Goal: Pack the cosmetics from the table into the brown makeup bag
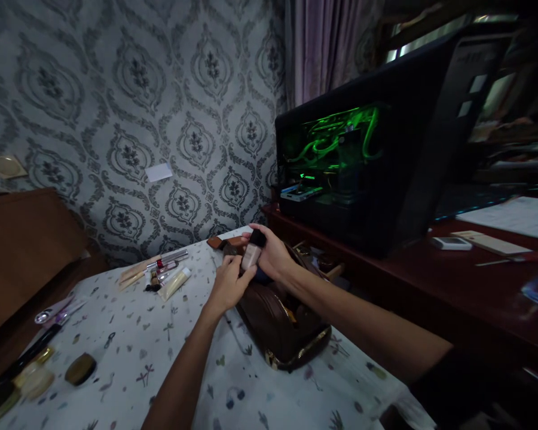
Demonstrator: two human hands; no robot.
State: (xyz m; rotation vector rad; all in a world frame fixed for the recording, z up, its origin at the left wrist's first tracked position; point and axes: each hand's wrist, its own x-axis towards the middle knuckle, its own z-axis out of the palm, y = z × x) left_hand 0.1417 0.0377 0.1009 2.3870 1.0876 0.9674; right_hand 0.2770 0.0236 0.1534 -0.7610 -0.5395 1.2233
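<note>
A foundation bottle [250, 255] with a black cap and beige contents is held tilted above an open brown bag [269, 319]. My right hand [275, 254] is closed around the cap and upper part of the bottle. At its lower end, my left hand [231, 280] is closed with the thumb against the bottle; its other fingertips are partly hidden near the bag's far edge. The bag lies on a white patterned cloth [174, 364], its gold-coloured zipper undone.
Left of the bag lie a cream tube [174, 283], a lip gloss tube [173, 258] and other cosmetics. Nearer left are a round compact [80, 369] and a pale jar [36, 381]. A black computer case [363, 197] with green lights stands on the dark red desk [488, 286] at right.
</note>
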